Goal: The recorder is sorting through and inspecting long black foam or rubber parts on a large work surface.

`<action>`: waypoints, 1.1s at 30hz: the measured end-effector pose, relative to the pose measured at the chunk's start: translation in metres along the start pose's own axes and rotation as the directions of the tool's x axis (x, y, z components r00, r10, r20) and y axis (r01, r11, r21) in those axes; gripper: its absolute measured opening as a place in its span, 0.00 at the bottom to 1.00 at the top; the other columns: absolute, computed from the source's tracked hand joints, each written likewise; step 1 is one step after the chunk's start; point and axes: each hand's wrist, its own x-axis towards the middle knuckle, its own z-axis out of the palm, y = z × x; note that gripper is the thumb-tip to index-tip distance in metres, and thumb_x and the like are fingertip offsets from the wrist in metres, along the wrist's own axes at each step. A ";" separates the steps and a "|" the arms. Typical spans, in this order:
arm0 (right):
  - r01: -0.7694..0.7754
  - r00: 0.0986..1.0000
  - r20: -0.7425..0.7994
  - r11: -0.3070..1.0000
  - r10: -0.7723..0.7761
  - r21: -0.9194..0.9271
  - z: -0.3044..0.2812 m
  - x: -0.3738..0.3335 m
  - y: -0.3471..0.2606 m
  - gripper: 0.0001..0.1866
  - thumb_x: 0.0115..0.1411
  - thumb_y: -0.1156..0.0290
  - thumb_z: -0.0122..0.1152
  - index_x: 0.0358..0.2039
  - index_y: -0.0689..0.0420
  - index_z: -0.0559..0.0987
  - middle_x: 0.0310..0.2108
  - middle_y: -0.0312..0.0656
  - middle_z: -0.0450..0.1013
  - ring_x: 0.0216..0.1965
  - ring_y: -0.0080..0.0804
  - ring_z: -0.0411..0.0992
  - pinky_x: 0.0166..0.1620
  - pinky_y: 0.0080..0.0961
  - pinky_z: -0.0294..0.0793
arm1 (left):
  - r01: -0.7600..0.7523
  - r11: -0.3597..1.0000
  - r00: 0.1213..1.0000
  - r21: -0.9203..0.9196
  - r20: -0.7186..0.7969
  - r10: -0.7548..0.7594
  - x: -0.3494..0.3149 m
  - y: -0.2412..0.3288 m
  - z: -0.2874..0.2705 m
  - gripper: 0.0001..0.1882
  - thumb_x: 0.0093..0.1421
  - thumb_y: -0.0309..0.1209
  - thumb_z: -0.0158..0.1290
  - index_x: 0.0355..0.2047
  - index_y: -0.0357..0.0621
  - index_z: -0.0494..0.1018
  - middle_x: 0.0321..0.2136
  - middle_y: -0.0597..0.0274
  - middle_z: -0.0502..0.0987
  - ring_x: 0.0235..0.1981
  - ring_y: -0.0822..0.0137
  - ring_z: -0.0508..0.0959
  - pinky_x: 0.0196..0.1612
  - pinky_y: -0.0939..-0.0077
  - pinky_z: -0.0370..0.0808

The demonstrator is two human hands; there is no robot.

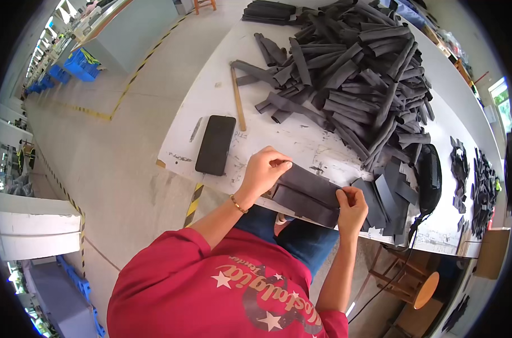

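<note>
Between my two hands a dark grey fabric strip (309, 194) is stretched out at the near edge of the white table (182, 138). A lengthwise fold or seam runs along it. At its upper left corner, my left hand (263, 172) pinches the fabric between thumb and fingers. My right hand (352, 207) grips the other end, thumb against curled fingers. Just right of that hand lie several flat dark fabric pieces (387, 197), overlapping one another. Beyond the hands rises a large heap of folded or rolled dark grey strips (352, 73).
A black smartphone (215, 145) and a thin wooden stick (238, 97) lie to the left. On the right sits a black pouch (428, 179) with a cord hanging down. More dark scraps (482, 191) lie farther right. Under the table's right side is a wooden stool (426, 290).
</note>
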 end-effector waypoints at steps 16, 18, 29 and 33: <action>0.149 0.970 -0.114 0.895 -0.215 -0.420 -0.036 0.005 0.005 0.10 0.55 0.74 0.64 0.38 0.62 0.77 0.29 0.42 0.69 0.28 0.34 0.69 0.34 0.29 0.71 | -0.591 0.684 0.802 0.428 0.223 0.554 0.031 0.008 -0.003 0.21 0.50 0.31 0.63 0.45 0.45 0.75 0.45 0.58 0.74 0.49 0.58 0.71 0.53 0.67 0.70; 0.196 0.957 -0.078 0.822 -0.278 -0.534 -0.055 0.009 0.016 0.12 0.55 0.74 0.64 0.40 0.62 0.77 0.33 0.45 0.71 0.33 0.37 0.70 0.38 0.31 0.71 | -0.352 0.926 0.935 0.135 0.002 0.355 0.056 0.015 -0.004 0.17 0.55 0.36 0.62 0.41 0.41 0.75 0.37 0.56 0.78 0.40 0.63 0.76 0.44 0.71 0.75; 0.511 0.775 0.436 0.048 -0.458 -0.858 -0.055 0.008 0.047 0.13 0.51 0.75 0.57 0.38 0.68 0.76 0.34 0.44 0.70 0.39 0.38 0.68 0.42 0.34 0.69 | 0.055 0.678 0.891 -0.733 -0.270 -0.364 0.165 0.026 0.047 0.13 0.58 0.29 0.55 0.30 0.25 0.69 0.24 0.47 0.76 0.20 0.57 0.80 0.21 0.67 0.80; 0.588 0.757 0.455 0.186 -0.469 -0.787 -0.066 0.006 0.041 0.11 0.49 0.75 0.57 0.35 0.63 0.77 0.32 0.41 0.69 0.37 0.38 0.68 0.40 0.34 0.69 | 0.015 0.784 0.922 -0.621 -0.295 -0.251 0.148 0.022 0.049 0.08 0.58 0.25 0.52 0.29 0.29 0.67 0.26 0.50 0.76 0.32 0.57 0.81 0.35 0.64 0.82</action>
